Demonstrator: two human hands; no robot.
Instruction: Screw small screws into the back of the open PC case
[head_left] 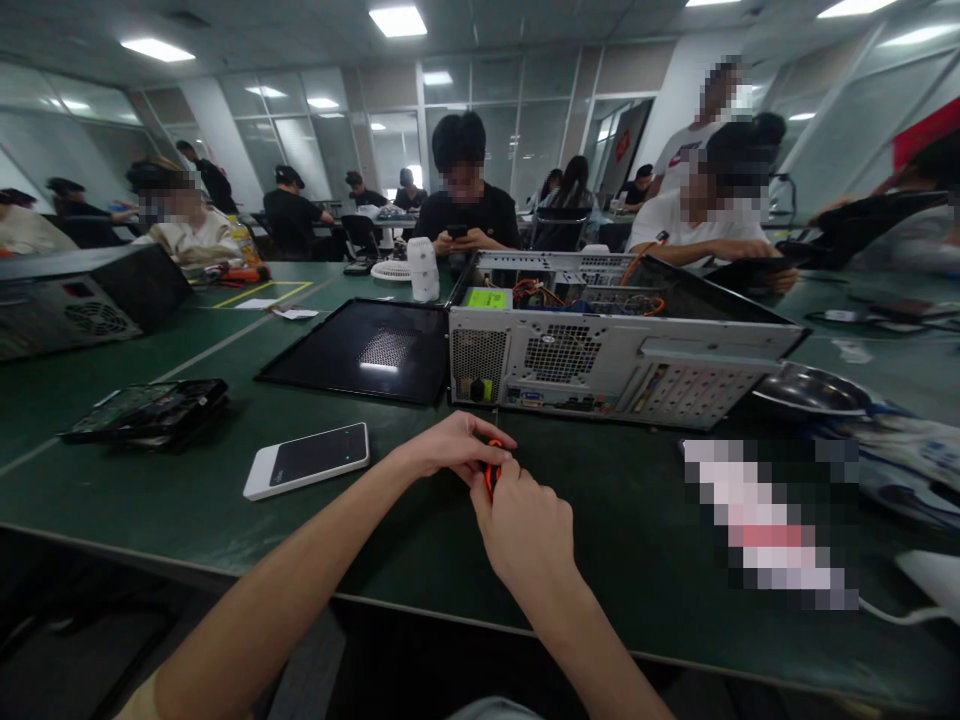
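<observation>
1. I'm watching the left hand (454, 445) and right hand (529, 520) gripping an orange-black tool (493, 478) between them.
2. It's pointing lengthwise toward the computer case (525, 360), lying just beyond; the left hand is sitting nearer it.

On the green table (622, 590), a white electronic device (319, 458) with a dark face lay near a low stack of circuit boards and dark parts (150, 412). Farther left rested a computer tower (82, 305), with yellow tape (264, 291) marking the tabletop beyond. A shiny metal bowl (814, 388) sat at the right. Across the table, a person in a black shirt (491, 212) held a phone (456, 231) beneath ceiling lights (397, 20).
</observation>
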